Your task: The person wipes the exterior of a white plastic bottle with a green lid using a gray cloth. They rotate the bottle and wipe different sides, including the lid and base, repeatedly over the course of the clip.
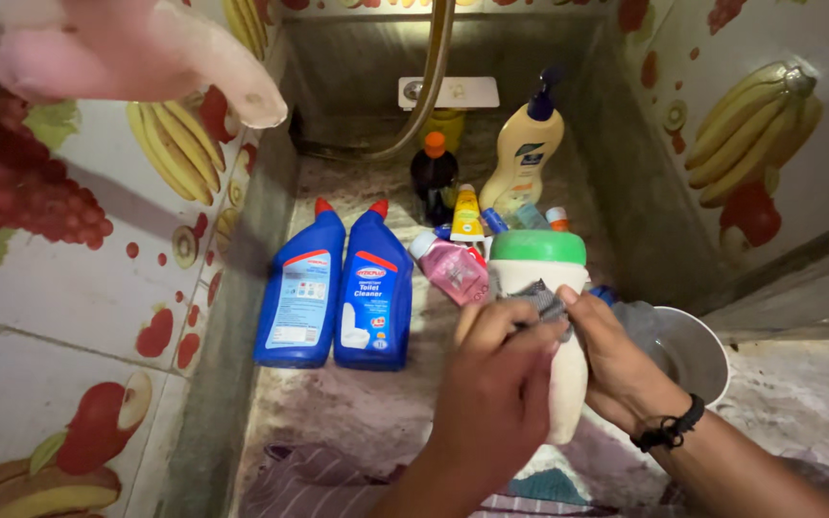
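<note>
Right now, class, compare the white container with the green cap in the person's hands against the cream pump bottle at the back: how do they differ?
The white container wears a flat green cap; the cream pump bottle has a dark blue pump. The white container is gripped by the left hand and right hand with a grey cloth pressed on it; the pump bottle stands untouched against the back wall. Both are pale plastic and upright.

Two blue cleaner bottles (336, 288) with red caps stand side by side on the stone shelf (357, 403). Right of them: small pink bottle (453, 269). Behind them: dark bottle with orange cap (433, 177), yellow tube (466, 216), cream pump bottle (522, 153). Far right: grey bowl (698, 350).
</note>
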